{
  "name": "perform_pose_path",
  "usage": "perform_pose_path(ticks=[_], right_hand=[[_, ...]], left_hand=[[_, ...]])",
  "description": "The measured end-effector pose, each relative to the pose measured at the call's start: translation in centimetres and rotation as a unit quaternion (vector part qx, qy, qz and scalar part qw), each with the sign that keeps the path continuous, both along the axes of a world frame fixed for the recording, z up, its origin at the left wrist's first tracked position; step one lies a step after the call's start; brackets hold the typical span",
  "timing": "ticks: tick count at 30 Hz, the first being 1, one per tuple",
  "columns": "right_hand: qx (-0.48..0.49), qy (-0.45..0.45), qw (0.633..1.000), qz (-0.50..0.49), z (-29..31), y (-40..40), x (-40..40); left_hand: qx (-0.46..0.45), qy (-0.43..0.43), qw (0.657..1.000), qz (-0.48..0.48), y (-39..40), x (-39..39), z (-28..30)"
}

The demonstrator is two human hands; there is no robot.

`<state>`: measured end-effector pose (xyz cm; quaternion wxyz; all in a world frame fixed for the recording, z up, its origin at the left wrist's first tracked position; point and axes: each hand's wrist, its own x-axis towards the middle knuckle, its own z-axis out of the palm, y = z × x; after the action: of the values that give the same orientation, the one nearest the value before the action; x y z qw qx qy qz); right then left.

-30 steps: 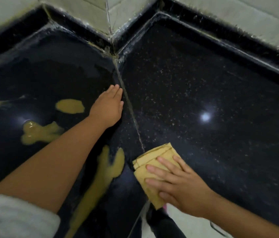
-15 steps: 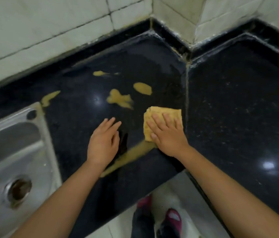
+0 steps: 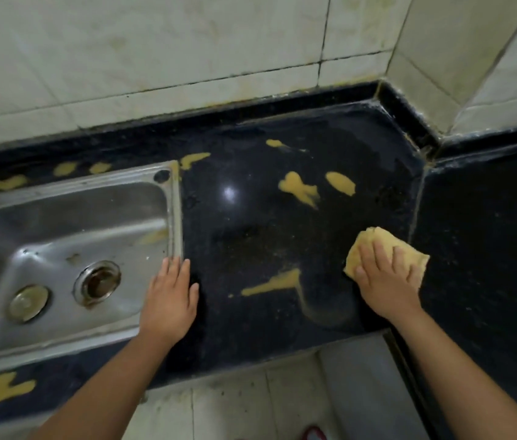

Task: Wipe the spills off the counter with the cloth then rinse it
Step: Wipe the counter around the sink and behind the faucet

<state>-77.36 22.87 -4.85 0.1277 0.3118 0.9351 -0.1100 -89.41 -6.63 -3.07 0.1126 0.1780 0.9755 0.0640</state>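
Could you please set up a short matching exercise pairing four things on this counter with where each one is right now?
Things:
1. cloth
2. left hand
3. drain
4. streak spill

Places:
A. in the sink floor
B. between the two hands
C. under the right hand
D. flat at the sink's right rim

Pairs: 1-C, 2-D, 3-A, 4-B
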Motion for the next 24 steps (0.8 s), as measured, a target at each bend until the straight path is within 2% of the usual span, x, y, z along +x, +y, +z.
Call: perform_pose_path(ticks=[1, 3, 5, 7, 11, 14, 18, 21, 24], right_hand=[[-0.024, -0.009, 1.0, -0.007, 0.1, -0.6, -1.6], [-0.032, -0.009, 0.998, 0.046, 0.0, -3.1, -4.3], [0.024, 0.025, 0.989, 0.143, -0.5, -6.5, -5.3], [0.053, 0.052, 0.978, 0.195, -1.7, -9.6, -4.6], [0.042, 0.042, 0.968, 0.244, -2.2, -12.4, 0.8], [0.053, 0.013, 0.985, 0.163, -2.3, -9.5, 3.7], [0.073, -0.044, 0.996, 0.02, -0.3, -4.8, 2.8], [-0.007, -0.035, 0.992, -0.119, 0.4, -2.5, -0.6], [-0.035, -0.045, 0.993, -0.102, 0.6, -4.2, -4.5]], left_hand=[[-0.014, 0.002, 1.0, -0.005, -0.1, -0.4, -0.1], [-0.039, 0.008, 0.999, -0.029, -0.1, -1.4, -0.3], [-0.052, 0.005, 0.997, -0.053, 0.3, -2.5, -0.5], [-0.052, 0.005, 0.996, -0.069, 0.9, -3.4, -0.7], [-0.045, -0.001, 0.995, -0.091, 1.3, -4.7, -1.7], [-0.034, 0.0, 0.995, -0.094, 1.1, -4.6, -2.4], [-0.007, 0.001, 0.995, -0.096, 1.0, -4.5, -2.8], [-0.015, 0.009, 0.995, -0.103, 0.9, -4.7, -3.1], [-0.018, 0.011, 0.994, -0.103, 1.0, -4.7, -3.1]])
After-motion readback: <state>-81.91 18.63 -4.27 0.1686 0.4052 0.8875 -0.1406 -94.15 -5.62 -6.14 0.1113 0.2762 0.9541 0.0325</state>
